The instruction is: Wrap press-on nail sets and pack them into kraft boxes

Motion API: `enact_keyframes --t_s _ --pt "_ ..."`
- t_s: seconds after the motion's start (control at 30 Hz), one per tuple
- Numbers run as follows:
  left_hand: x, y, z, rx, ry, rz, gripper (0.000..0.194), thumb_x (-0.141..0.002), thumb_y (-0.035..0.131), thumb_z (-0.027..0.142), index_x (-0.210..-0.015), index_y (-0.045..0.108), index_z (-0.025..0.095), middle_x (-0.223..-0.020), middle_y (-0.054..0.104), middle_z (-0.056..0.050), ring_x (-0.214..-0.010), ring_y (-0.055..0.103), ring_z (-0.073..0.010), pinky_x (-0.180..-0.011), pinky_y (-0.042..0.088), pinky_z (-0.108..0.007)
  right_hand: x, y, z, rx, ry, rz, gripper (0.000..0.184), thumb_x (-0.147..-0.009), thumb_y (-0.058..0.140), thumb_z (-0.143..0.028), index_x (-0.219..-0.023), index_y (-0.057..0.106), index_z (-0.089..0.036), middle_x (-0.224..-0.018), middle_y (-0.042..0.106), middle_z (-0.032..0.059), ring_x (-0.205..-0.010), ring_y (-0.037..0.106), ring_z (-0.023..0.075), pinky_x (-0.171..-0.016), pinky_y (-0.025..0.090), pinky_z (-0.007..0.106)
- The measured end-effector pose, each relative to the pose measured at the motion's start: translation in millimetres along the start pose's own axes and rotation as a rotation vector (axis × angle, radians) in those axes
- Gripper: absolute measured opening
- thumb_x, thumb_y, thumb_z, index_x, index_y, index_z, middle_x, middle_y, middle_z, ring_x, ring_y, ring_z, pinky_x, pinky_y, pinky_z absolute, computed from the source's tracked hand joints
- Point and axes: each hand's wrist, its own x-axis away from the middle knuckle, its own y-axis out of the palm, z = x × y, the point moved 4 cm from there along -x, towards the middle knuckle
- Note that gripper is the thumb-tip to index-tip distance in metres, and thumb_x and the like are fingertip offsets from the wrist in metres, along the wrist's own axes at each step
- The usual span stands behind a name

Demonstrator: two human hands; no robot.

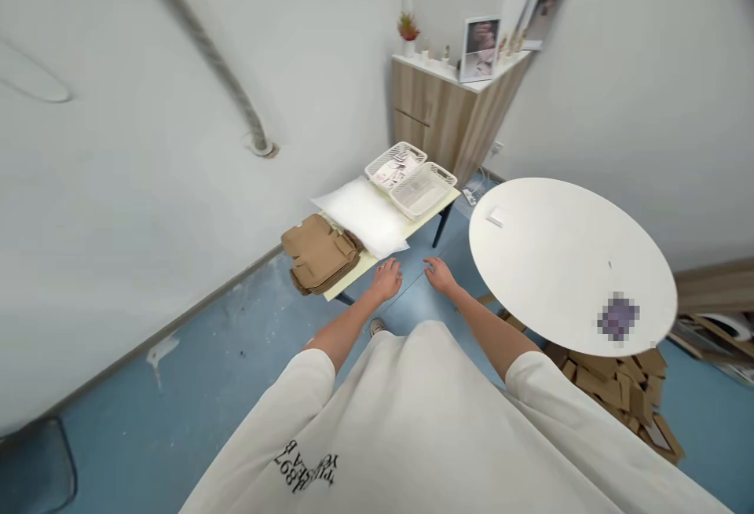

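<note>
Both hands are bare and empty, reaching forward from the white T-shirt sleeves. The left grip (386,280) is loose and open, its fingers relaxed and curled slightly, with the fingertips at the near edge of the pale yellow table (352,282); whether they touch it cannot be told. The right grip (441,274) is also open and holds nothing, its fingers spread above the blue floor (412,306) just beside that edge. Nearest the left hand, a stack of flattened kraft cardboard (320,253) overhangs the table's left side, touching a white padded pillow (365,217). Beyond the pillow sit two white plastic baskets (394,166) (422,190), side by side and holding small items too blurred to tell. To the right stands a round white table (565,262), well clear of both hands, with loose cardboard pieces (613,380) heaped on the floor beneath its edge.
</note>
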Motion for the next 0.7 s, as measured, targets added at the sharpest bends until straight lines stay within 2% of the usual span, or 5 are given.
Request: enact_keyframes --t_s 0.1,0.2,0.37,0.53,0.7 --pt "21.2 -11.7 -63.6 0.04 -0.095 0.062 0.037 -0.098 0.044 0.029 -0.133 0.049 0.019 -0.146 0.047 -0.013 -0.134 0.045 -0.0269 -0.109 0.038 -0.041 -27.6 38.1 -54.7 0.033 -0.088 -0.064 0.043 -0.095 0.047 -0.021 -0.135 0.06 -0.02 -0.139 0.057 0.0111 -0.131 0.052 0.0243 -0.113 0.039 0.039" --pt "40.2 -19.1 -123.7 0.058 -0.218 0.085 0.036 -0.098 0.044 0.028 -0.133 0.049 0.019 -0.143 0.048 -0.013 -0.129 0.049 -0.0271 -0.108 0.039 -0.041 -49.7 75.6 -103.0 0.074 -0.167 -0.132 0.042 -0.094 0.048 -0.021 -0.135 0.061 -0.02 -0.139 0.057 0.0109 -0.13 0.052 0.0257 -0.112 0.04 0.039" --pt "64.0 -19.6 -205.2 0.061 -0.359 0.03 0.041 -0.097 0.048 0.032 -0.136 0.046 0.019 -0.147 0.044 -0.015 -0.133 0.044 -0.0304 -0.109 0.035 -0.043 -76.7 130.2 -162.6 0.145 -0.273 -0.225 0.042 -0.094 0.048 -0.02 -0.134 0.061 -0.021 -0.139 0.057 0.0096 -0.13 0.051 0.0258 -0.111 0.041 0.039" --pt "75.7 -11.8 -253.4 0.087 -0.432 -0.061 0.042 -0.094 0.056 0.042 -0.129 0.051 0.019 -0.143 0.047 -0.016 -0.135 0.041 -0.0329 -0.113 0.03 -0.046 -94.8 165.2 -197.8 0.221 -0.365 -0.26 0.041 -0.093 0.05 -0.019 -0.133 0.061 -0.021 -0.136 0.058 0.0095 -0.127 0.052 0.0251 -0.108 0.042 0.04" --pt "74.5 -10.9 -274.7 0.179 -0.468 -0.118 0.046 -0.091 0.058 0.051 -0.125 0.056 0.021 -0.14 0.05 -0.014 -0.133 0.043 -0.0332 -0.109 0.035 -0.046 -107.6 181.9 -215.2 0.331 -0.437 -0.288 0.042 -0.094 0.048 -0.018 -0.134 0.061 -0.02 -0.132 0.061 0.0098 -0.123 0.053 0.0254 -0.105 0.043 0.038"
